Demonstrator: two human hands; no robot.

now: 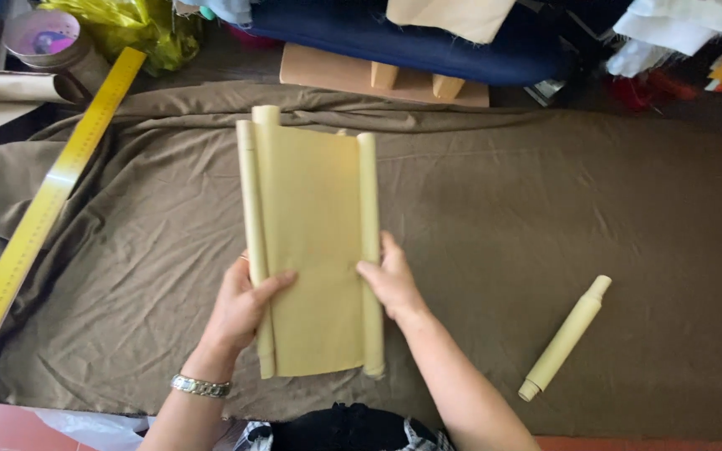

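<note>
A sheet of yellowish paper [315, 242] lies partly unrolled over the olive-brown cloth [503, 209], curled into rolls along its left and right edges. My left hand [242, 305] grips the left roll, with the thumb on top of the sheet. My right hand [390, 280] holds the right roll near its lower half. A watch sits on my left wrist. A second, fully rolled paper tube [565, 337] lies on the cloth to the right of my right arm.
A long yellow ruler [52, 196] lies diagonally at the left. A round tin [43, 38], a wooden board [336, 73], dark blue fabric [428, 42] and other fabric piles crowd the far edge. Brown paper rolls [10, 88] lie at the far left.
</note>
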